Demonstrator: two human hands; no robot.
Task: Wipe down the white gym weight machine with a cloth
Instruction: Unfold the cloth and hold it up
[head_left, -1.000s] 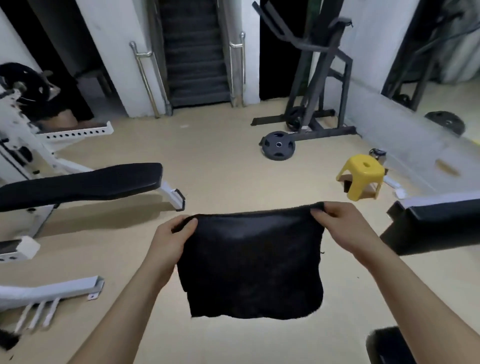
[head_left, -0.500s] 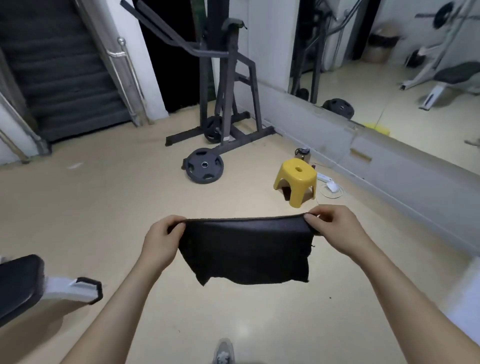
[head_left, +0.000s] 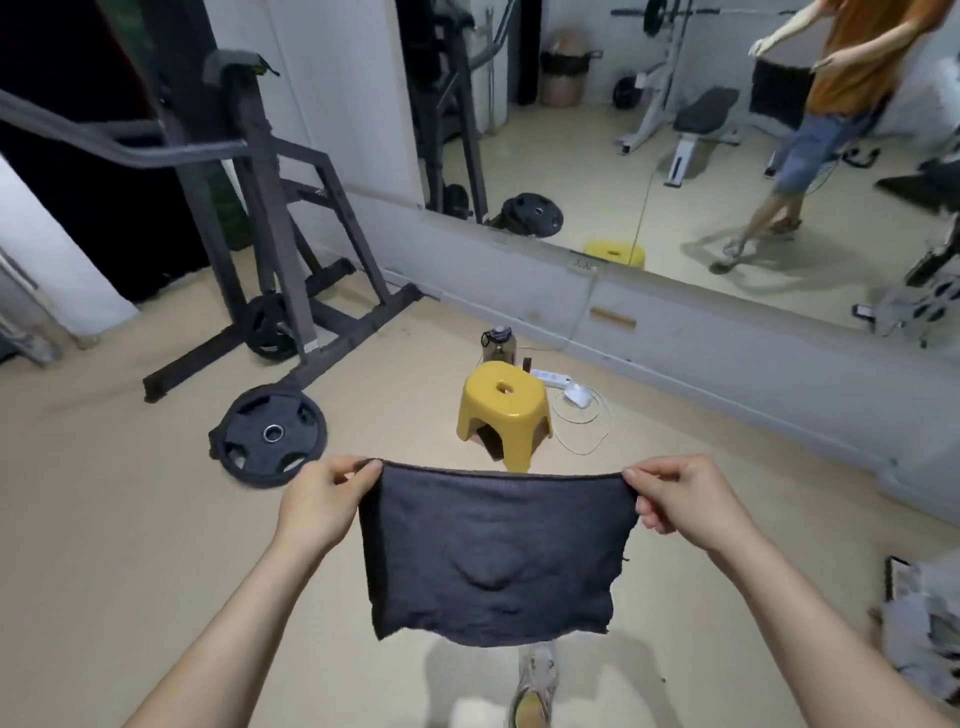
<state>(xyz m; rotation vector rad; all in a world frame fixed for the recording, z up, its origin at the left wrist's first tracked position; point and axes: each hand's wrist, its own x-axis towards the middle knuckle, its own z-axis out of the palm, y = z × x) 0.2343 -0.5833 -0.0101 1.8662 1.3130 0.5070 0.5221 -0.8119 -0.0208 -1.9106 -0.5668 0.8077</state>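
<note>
Got one dark cloth (head_left: 493, 556) held up and stretched flat out front, over the beige floor, lower edge just hanging. Pinching its top left corner with the left hand (head_left: 322, 501), clamped on the fabric between thumb and fingers, and doing the same at the top right corner with the right hand (head_left: 685, 501). So that's two hands, both gripping, well apart, pulling the top edge taut.

Containers first: spotted just one bottle (head_left: 498, 345) on the floor, right behind a yellow stool (head_left: 504, 410), cap on. Can't tell what's in it, too dark. Also seeing a basket (head_left: 566, 67) way back in the mirror (head_left: 571, 171), can't make out any contents.

Counting the rest: one stool, one white power strip (head_left: 550, 376) with a looped cable beside it, one dark rack (head_left: 260, 208) over on the left. Then a plate (head_left: 267, 439) flat on the floor near the rack's foot, plus a second plate (head_left: 267, 327) hung low on the rack. One shoe (head_left: 535, 686) down below the cloth. Catching a white bench (head_left: 681, 156) only as a reflection in the mirror.
</note>
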